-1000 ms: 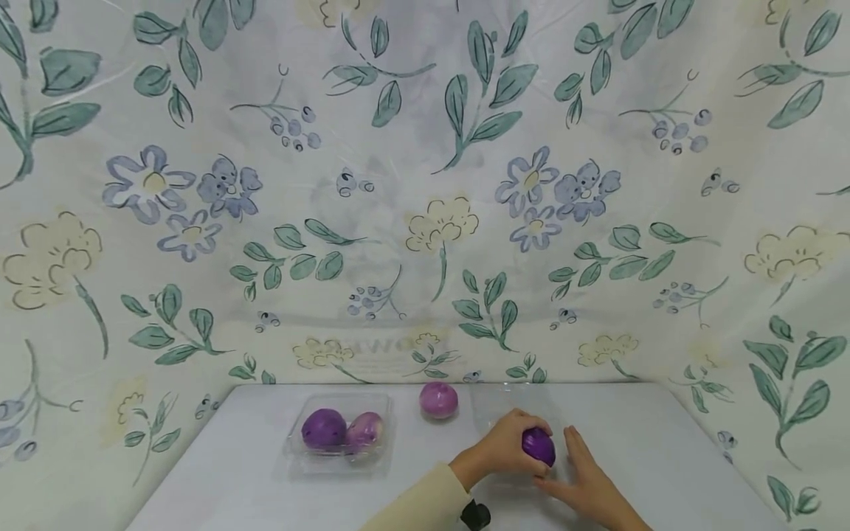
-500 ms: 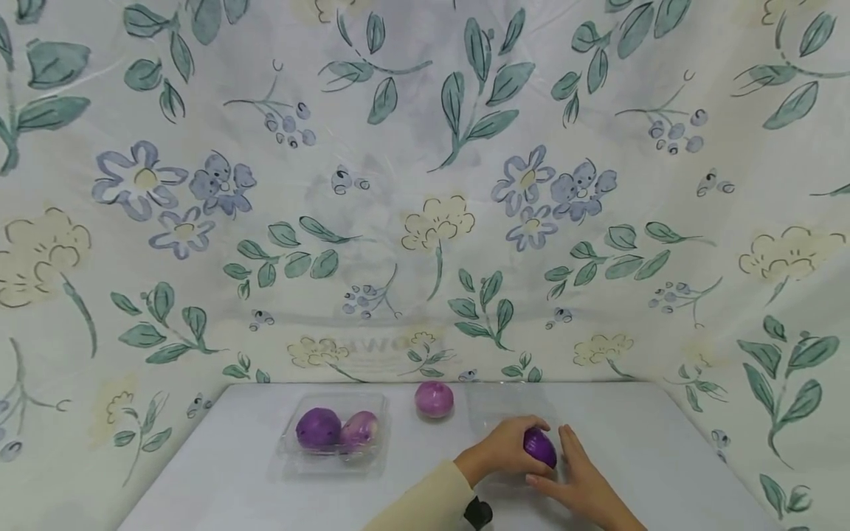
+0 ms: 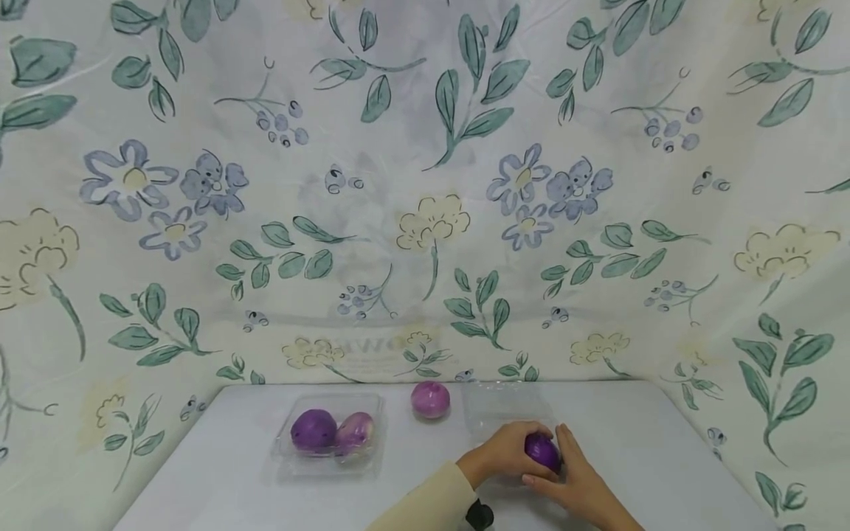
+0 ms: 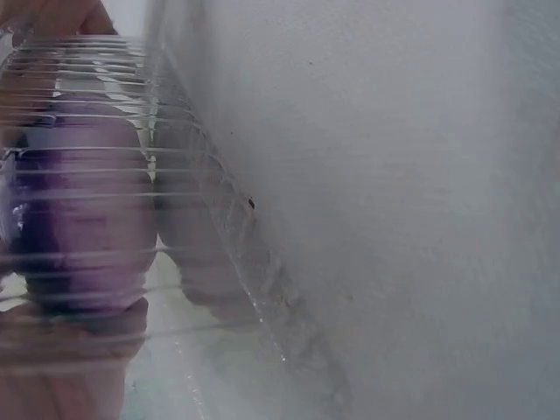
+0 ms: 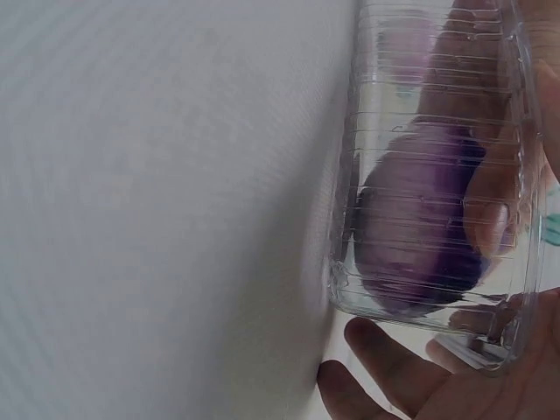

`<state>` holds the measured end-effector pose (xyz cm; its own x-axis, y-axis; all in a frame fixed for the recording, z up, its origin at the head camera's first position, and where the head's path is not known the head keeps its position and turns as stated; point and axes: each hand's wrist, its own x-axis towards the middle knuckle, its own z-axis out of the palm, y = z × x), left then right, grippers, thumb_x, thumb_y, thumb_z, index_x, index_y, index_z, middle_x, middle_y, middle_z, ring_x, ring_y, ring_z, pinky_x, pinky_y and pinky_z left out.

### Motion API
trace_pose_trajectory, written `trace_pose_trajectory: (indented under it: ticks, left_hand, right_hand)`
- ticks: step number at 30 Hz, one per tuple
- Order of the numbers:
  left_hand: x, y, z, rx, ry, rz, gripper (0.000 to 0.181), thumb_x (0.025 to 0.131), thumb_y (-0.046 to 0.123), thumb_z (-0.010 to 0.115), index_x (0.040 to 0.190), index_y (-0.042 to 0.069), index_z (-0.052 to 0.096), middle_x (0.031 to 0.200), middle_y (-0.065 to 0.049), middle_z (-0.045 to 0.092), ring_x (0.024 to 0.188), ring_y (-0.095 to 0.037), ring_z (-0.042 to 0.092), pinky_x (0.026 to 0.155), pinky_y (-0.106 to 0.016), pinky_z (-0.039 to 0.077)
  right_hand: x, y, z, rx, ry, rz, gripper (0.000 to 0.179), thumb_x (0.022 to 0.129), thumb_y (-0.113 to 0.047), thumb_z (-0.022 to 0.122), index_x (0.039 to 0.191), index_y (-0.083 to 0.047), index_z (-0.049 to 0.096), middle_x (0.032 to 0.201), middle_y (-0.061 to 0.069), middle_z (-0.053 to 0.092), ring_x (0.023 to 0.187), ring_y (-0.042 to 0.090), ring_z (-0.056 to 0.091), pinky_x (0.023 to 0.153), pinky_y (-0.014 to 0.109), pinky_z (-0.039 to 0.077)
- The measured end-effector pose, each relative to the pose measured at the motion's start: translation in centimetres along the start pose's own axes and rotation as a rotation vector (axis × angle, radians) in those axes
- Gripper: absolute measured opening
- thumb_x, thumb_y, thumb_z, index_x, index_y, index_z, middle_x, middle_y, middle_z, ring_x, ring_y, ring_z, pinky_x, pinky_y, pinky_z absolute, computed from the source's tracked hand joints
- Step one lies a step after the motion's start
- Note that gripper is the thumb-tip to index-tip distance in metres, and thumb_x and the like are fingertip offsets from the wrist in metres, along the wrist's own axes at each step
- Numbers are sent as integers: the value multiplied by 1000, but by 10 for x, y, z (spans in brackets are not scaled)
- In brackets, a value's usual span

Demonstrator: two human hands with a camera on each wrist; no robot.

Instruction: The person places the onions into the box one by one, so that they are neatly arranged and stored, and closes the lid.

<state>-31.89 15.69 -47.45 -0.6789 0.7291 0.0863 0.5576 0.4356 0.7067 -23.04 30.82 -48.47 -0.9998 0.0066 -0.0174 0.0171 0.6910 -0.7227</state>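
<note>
My left hand [image 3: 510,448] grips a dark purple red onion [image 3: 542,450], with fingers curled over its far side and the thumb on the near side. In the right wrist view the onion [image 5: 420,210] shows through the ribbed wall of a clear plastic box [image 5: 348,280]. The left wrist view shows the same onion [image 4: 92,201] through ribbed plastic. My right hand [image 3: 581,483] is at the box's right end, fingers straight and spread, thumb toward the near side. Its fingertips [image 5: 363,337] are right at the box's lower corner. The box's open lid [image 3: 508,402] lies behind the hands.
To the left, another clear plastic box [image 3: 372,402] holds a dark purple onion [image 3: 313,430] and a paler one [image 3: 355,431]. A pink-purple onion [image 3: 430,400] stands alone on the white table [image 3: 219,472] between the boxes. A floral cloth [image 3: 425,177] hangs behind.
The head view has shifted slightly, so the tabletop things sit further left in it. My left hand keeps hold of the onion, and the right hand has come closer to it.
</note>
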Motion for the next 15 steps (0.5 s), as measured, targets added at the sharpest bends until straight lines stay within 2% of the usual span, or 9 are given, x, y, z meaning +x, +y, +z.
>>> trace_pose_trajectory:
  ticks: [3, 9, 15]
  left_hand:
    - [0, 2, -1, 0, 11, 5, 57, 72, 26, 89, 123, 14, 65, 120, 4, 69, 104, 0, 61, 86, -16, 50]
    - [1, 4, 0, 59, 18, 28, 60, 72, 29, 89, 124, 13, 65, 122, 3, 69, 106, -1, 61, 87, -15, 50]
    - [1, 1, 2, 53, 23, 18, 62, 72, 30, 89, 127, 14, 65, 125, 3, 67, 109, -2, 60, 88, -16, 50]
  right_hand:
    - [0, 0, -1, 1, 2, -14, 117, 83, -52, 74, 153, 12, 6, 160, 35, 2, 145, 51, 16, 112, 66, 26]
    - [0, 1, -2, -5, -2, -11, 118, 83, -52, 74, 153, 11, 4, 160, 34, 1, 146, 51, 14, 113, 66, 26]
    - [1, 3, 0, 8, 0, -8, 120, 82, -55, 74, 154, 10, 4, 161, 33, 1, 147, 50, 12, 114, 66, 23]
